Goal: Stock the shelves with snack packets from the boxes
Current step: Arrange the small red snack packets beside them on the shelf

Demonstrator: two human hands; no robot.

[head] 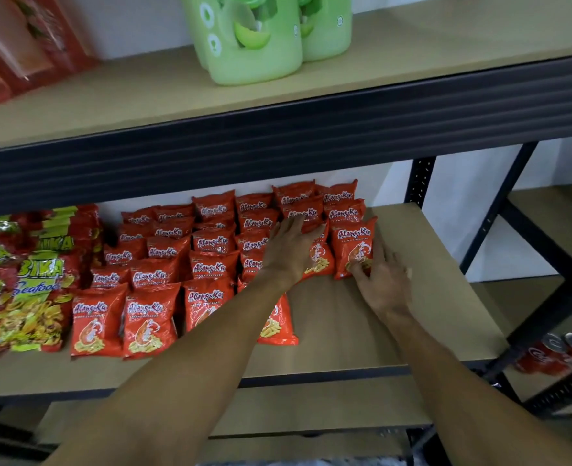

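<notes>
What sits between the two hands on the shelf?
Head view: two red Alang-Ku packets side by side, between left hand and right hand.

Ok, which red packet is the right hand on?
The rightmost packet, at the block's open end beside bare shelf; the right hand touches its lower corner.

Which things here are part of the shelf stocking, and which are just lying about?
Part of the job: red snack packets, middle shelf, left hand, right hand.
Just lying about: green plastic jugs, red cans lower down.
</notes>
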